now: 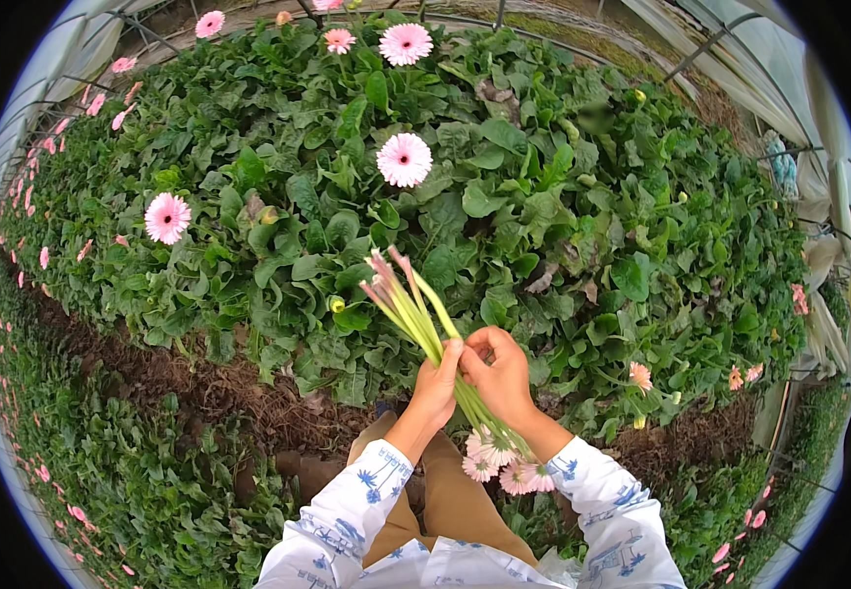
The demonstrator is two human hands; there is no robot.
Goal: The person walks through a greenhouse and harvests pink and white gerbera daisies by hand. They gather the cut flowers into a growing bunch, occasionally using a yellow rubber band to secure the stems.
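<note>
A bunch of cut gerbera stems [436, 342] slants across the middle of the view, reddish cut ends up and to the left. Its pale pink flower heads [497, 453] hang at the lower end, close to my right sleeve. My left hand [436, 386] grips the bunch, thumb laid over the stems. With bent fingers, my right hand [499, 372] pinches at the stems right beside the left thumb. Behind the hands spreads a bed of leafy gerbera plants [425, 221], with a pink gerbera [404, 160] standing above the leaves beyond the cut ends.
More pink gerberas [167, 218] rise from the bed at left and at the far side [405, 44]. A soil path [197, 375] with dry plant litter runs between this bed and another planted row [175, 486]. Plastic sheeting on a metal frame [742, 59] encloses the rows.
</note>
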